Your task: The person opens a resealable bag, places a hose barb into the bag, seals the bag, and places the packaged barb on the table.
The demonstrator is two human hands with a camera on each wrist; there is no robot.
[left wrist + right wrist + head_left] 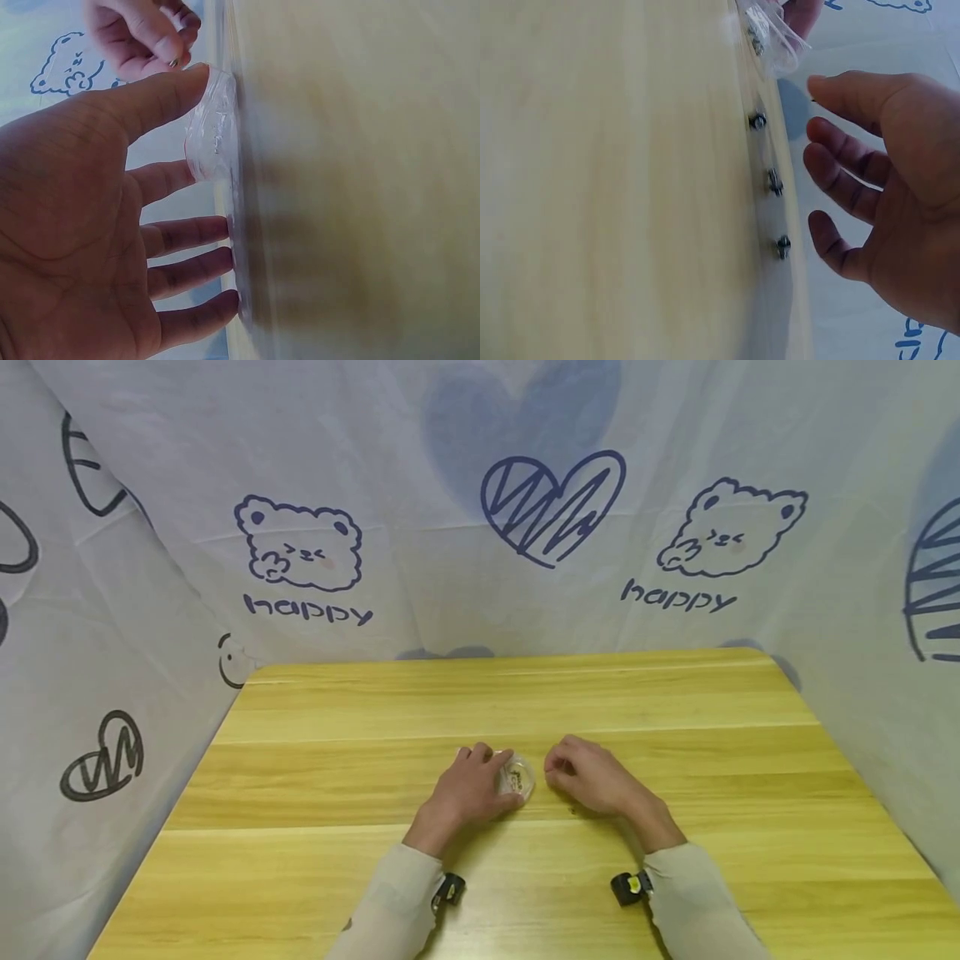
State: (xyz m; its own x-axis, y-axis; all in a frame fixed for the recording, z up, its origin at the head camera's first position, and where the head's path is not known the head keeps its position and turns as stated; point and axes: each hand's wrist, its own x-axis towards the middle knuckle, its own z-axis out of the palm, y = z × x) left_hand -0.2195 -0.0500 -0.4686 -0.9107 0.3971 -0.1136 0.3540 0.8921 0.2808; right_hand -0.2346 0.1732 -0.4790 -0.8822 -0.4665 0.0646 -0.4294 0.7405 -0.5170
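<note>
A small clear zip bag (517, 778) lies near the middle of the table, with dark lettering and small metal pieces inside. My left hand (471, 787) holds it at the mouth, thumb on one side and index finger on the other; the other fingers (196, 274) reach down to its flat part. To the right of the bag, my right hand (592, 777) pinches a tiny metal screw (174, 63) between thumb and fingertips. Below that hand, in the right wrist view, several small metal screws stand on the table, one nearest the bag (758, 121) and another farther off (782, 247).
The wooden table (300, 827) spreads around both hands. A white cloth (420, 577) printed with bears and hearts hangs along its back and sides. Each wrist carries a small black camera, the left one (450, 889) and the right one (628, 888).
</note>
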